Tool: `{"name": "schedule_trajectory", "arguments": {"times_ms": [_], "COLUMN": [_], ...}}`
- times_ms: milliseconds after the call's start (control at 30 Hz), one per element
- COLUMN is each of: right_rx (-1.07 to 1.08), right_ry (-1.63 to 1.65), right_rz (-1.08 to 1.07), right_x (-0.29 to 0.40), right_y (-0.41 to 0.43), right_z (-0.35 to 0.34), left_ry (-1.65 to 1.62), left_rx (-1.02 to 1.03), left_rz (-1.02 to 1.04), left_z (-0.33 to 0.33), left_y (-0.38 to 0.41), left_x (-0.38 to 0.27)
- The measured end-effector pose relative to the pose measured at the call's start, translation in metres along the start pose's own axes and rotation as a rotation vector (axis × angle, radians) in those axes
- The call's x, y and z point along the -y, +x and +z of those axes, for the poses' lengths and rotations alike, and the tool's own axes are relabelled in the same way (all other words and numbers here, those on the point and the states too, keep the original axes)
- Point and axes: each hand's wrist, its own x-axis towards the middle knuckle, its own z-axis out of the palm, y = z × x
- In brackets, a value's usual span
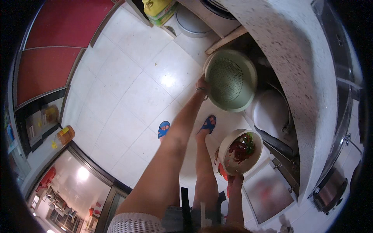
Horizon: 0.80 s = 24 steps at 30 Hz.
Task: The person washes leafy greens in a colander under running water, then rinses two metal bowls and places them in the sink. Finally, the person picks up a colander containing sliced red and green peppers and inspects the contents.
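Note:
My left hand (202, 84) grips the left rim of a pale green plastic colander (227, 80). The colander is tilted so that its perforated inside faces up at me, and no food shows in it. Lower down, my right hand (235, 178) clasps the near edge of a cream-coloured bowl (228, 151). Inside that bowl lie red and green chilli peppers (242, 148), gathered mostly toward its far side. Something red (222, 171), partly hidden by the bowl, shows just to its left. My right thumb and fingers are only partly visible.
An open cabinet under a speckled counter (291, 43) holds a white rounded vessel (269, 113). Its frosted door (268, 192) stands open near my right arm. A yellow jug (160, 10) and a round tin (192, 21) are at the top. A yellow-capped bottle (65, 135) stands left.

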Motion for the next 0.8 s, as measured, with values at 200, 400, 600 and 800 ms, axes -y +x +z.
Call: {"name": "schedule_trajectory", "arguments": {"times_ms": [200, 400, 600, 800], "right_rx": [0.08, 0.188, 0.232, 0.379], "right_ry": [0.027, 0.069, 0.022, 0.15], "right_rz": [-0.165, -0.219, -0.372, -0.516], "right_x": [0.0, 0.009, 0.074, 0.112], "right_y": [-0.032, -0.142, -0.28, -0.355], "right_z": [0.032, 0.026, 0.023, 0.01], "left_ry": [0.168, -0.167, -0.436, -0.282], "left_rx": [0.072, 0.418, 0.812, 0.817], "left_rz": [-0.07, -0.316, -0.056, 0.145], "left_z": [0.003, -0.097, -0.146, -0.159], "left_y": [-0.059, -0.278, -0.454, -0.546], "left_x": [0.026, -0.088, -0.222, -0.294]}}
